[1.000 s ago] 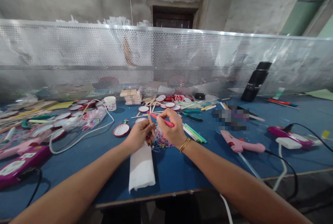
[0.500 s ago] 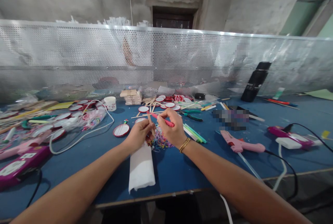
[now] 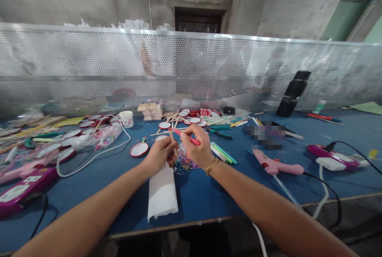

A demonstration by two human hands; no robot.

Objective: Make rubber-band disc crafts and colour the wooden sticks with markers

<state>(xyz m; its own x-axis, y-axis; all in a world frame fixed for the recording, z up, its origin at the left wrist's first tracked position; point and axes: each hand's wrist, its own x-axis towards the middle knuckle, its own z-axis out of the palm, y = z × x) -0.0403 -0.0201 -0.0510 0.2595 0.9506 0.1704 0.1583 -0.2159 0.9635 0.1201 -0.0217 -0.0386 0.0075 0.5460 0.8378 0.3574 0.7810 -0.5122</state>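
Between its fingertips, my left hand (image 3: 159, 154) pinches a flat wooden craft stick (image 3: 171, 135), held nearly upright. My right hand (image 3: 200, 145) is closed around a pinkish-red pen (image 3: 194, 141), whose tip points left at the upper part of the stick; I cannot tell whether it touches. Below the hands lies a heap of colourful small rubber bands (image 3: 184, 163), partly covered by them. A folded white tissue (image 3: 162, 196) extends from under my left wrist toward the table's front edge. Left of my left hand lies a red-rimmed white disc (image 3: 139, 149).
Pink glue guns (image 3: 277, 165) lie on both sides, with cords. Green and white sticks (image 3: 223, 152) sit right of my right hand. Behind stand a paper cup (image 3: 126, 119), stacked wooden pieces (image 3: 151, 112) and a black bottle (image 3: 293, 94). A perforated metal panel (image 3: 209, 70) borders the blue table (image 3: 209, 197).
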